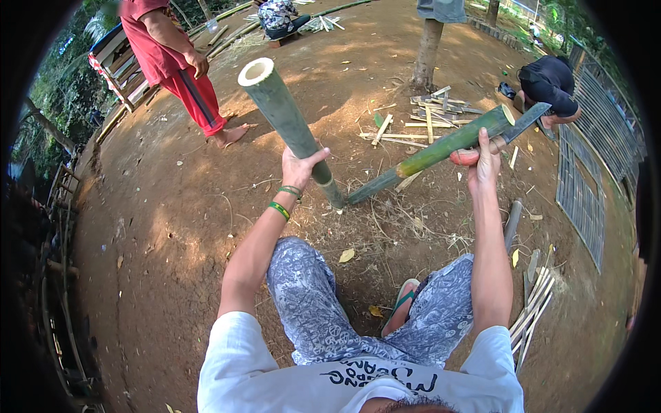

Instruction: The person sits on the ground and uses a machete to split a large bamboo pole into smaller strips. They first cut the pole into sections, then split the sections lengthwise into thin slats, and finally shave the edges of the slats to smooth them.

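My left hand [301, 168] is closed around a thick bamboo section [284, 113], which stands nearly upright with its hollow cut end toward me and its lower end at the ground. My right hand [486, 164] is closed on a large knife [529, 124], its blade pointing up to the right and a reddish handle end [465, 157] showing beside the palm. The same hand's fingers also press against a greener bamboo section [451, 146], slanting down to the left. Its lower end lies close to the foot of the first section.
Split bamboo strips [430, 124] lie ahead by a tree trunk [428, 58], and more strips [533, 310] lie at my right. A slatted bamboo panel [580, 186] rests on the right. A person in red [182, 76] stands left; others crouch farther off [279, 17] and at right [549, 86].
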The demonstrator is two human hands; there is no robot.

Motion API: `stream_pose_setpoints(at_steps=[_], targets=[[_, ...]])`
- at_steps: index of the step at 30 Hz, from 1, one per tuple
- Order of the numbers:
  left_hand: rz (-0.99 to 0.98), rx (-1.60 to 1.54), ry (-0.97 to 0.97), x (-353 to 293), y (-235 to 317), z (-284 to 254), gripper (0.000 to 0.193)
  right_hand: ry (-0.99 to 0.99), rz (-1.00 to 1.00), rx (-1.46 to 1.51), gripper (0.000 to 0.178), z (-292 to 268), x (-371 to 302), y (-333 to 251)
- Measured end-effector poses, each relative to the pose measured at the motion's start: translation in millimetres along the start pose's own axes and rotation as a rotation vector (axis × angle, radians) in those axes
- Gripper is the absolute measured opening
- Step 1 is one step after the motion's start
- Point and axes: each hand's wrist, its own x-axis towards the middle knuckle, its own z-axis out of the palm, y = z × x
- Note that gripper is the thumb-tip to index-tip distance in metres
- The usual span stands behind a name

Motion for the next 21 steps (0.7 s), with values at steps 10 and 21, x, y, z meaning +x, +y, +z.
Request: stream_pose_setpoints(at_steps=[10,21], targets=[[0.114,-0.369,0.452,14.2,20.1,-66.0,0.037,0.056,0.034,0.011,0.041,-8.3,4.5,-4.0],[-0.004,-0.713,1.114,-44.7,-26.8,-225.7,0.052,0.099,0.122,0.016,0.043,-37.3,29.3,17.6]])
